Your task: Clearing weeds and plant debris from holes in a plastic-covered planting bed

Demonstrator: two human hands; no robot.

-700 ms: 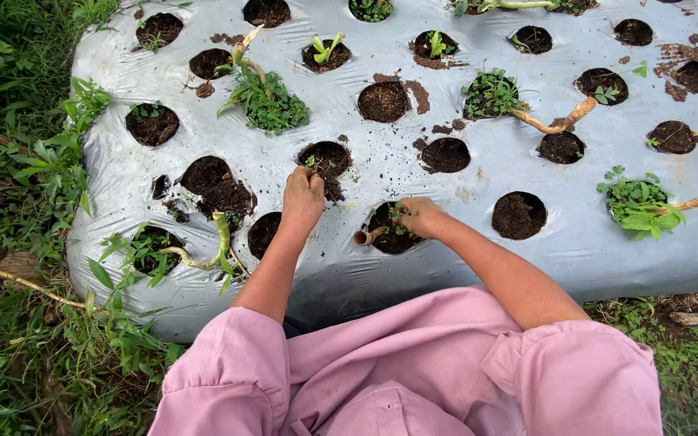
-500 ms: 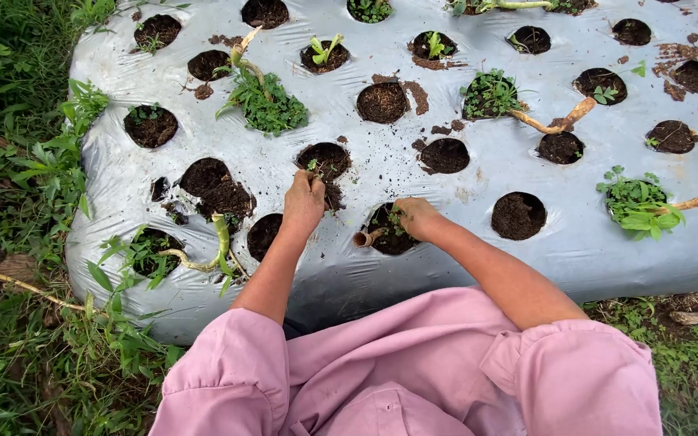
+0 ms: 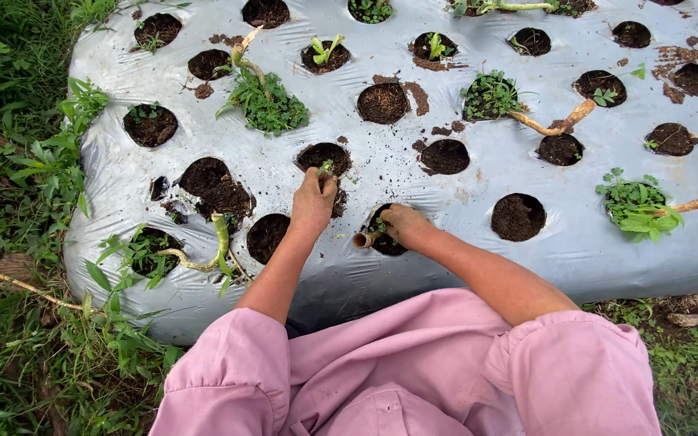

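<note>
The silver plastic mulch sheet covers a raised bed, cut with round planting holes of dark soil, and grass crowds its left edge and near side. The person leans over it in pink sleeves. The left hand sits at the near rim of one soil hole, its grip pinched together on a small green seedling that stands at that rim. The right hand rests over the next hole toward the person, its grip closed around a short brown stick-like tool whose end pokes out to the left; how tightly it is clamped cannot be told. The biggest risk, judging from how things lie, is to the sheet itself: a forearm's weight or the tool's tip near a hole's edge could tear the thin plastic wider. Next, loose soil already scattered on the sheet could be dragged into neighbouring holes or onto leaves by a sleeve. Smallest but most likely, the pinch on the seedling could bruise or snap its thin stem, or a pull could lift its roots free of the soil.
</note>
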